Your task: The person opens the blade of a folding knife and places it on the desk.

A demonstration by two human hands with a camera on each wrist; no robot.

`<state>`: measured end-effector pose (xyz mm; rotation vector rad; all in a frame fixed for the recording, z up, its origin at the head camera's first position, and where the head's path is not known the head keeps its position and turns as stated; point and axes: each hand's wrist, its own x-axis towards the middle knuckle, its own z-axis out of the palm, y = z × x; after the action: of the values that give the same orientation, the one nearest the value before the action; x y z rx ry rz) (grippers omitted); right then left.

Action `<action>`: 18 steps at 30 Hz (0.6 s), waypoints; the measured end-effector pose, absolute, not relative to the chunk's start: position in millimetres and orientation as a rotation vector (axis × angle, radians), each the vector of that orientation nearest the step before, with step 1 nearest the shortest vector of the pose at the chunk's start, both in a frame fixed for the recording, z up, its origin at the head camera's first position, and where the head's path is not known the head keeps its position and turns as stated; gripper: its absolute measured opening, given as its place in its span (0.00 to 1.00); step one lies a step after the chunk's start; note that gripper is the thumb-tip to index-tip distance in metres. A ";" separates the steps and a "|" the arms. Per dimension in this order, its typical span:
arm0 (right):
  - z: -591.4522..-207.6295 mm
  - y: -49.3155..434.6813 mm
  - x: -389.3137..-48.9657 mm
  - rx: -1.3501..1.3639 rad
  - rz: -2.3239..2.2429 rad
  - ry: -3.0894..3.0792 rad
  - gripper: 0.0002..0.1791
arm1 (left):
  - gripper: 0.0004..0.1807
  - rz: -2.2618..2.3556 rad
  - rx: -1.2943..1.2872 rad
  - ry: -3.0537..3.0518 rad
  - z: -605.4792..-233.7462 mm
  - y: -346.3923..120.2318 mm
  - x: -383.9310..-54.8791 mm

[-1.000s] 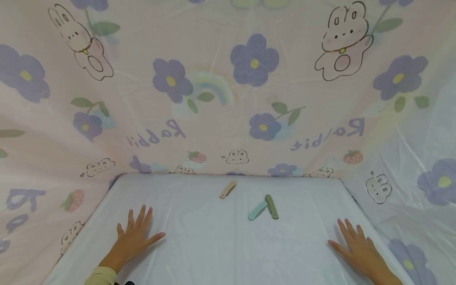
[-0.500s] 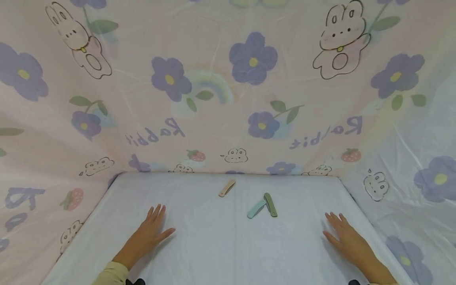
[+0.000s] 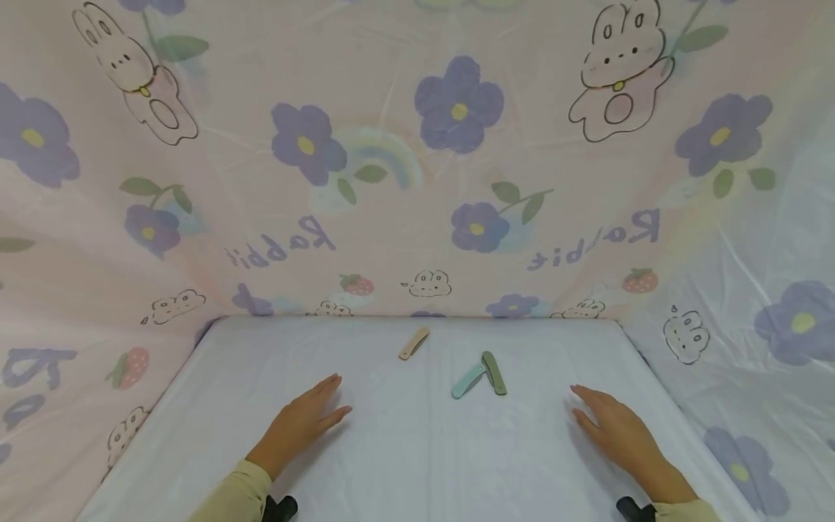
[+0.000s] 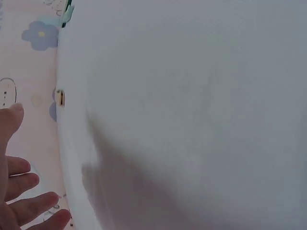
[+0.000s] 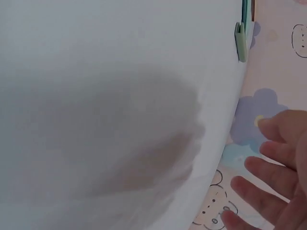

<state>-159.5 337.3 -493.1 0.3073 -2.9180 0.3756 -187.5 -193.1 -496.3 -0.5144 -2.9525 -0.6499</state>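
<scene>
Three slim, folded-looking pieces with a small round mark at one end lie on the white table: a beige one (image 3: 414,344) near the back edge, a turquoise one (image 3: 467,382), and an olive green one (image 3: 494,373) leaning against the turquoise one's upper end. My left hand (image 3: 296,424) is over the table to the left of them, fingers extended, thumb apart, holding nothing. To their right, my right hand (image 3: 616,428) has its fingers stretched inward and also holds nothing. In the right wrist view, the spread fingers (image 5: 259,191) show beyond the green piece (image 5: 241,47).
The white-covered table (image 3: 417,464) has a straight back edge. Printed fabric (image 3: 391,239) with rabbits and purple flowers rises behind it and on both sides. Black straps (image 3: 280,509) with devices sit at the wrists, beside beige sleeves (image 3: 235,496).
Both hands have moved inward, the left to the right and the right to the left, turning so their palms face each other more. The three pieces stay where they were.
</scene>
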 end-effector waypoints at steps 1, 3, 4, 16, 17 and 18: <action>-492.0 334.6 -160.6 0.311 0.384 -2.910 0.24 | 0.37 -0.636 -0.527 -2.947 -495.3 -188.9 -188.9; -489.3 329.2 -162.3 0.331 0.389 -2.892 0.23 | 0.36 -0.607 -0.566 -2.932 -494.8 -181.0 -192.1; -488.4 326.7 -163.3 0.341 0.391 -2.886 0.23 | 0.36 -0.590 -0.587 -2.924 -494.4 -177.2 -193.6; -494.4 294.7 -177.5 0.459 0.336 -2.850 0.21 | 0.32 -0.426 -0.886 -2.784 -493.6 -131.7 -215.7; -495.0 290.9 -178.6 0.473 0.341 -2.845 0.20 | 0.32 -0.416 -0.902 -2.788 -493.7 -127.6 -217.4; -495.6 287.1 -179.7 0.486 0.349 -2.841 0.20 | 0.32 -0.407 -0.916 -2.795 -493.7 -123.5 -219.0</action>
<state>-179.7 287.1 -495.6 0.4855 -2.8409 0.3487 -219.0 -123.5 -493.7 -0.9159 -2.7947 -0.4072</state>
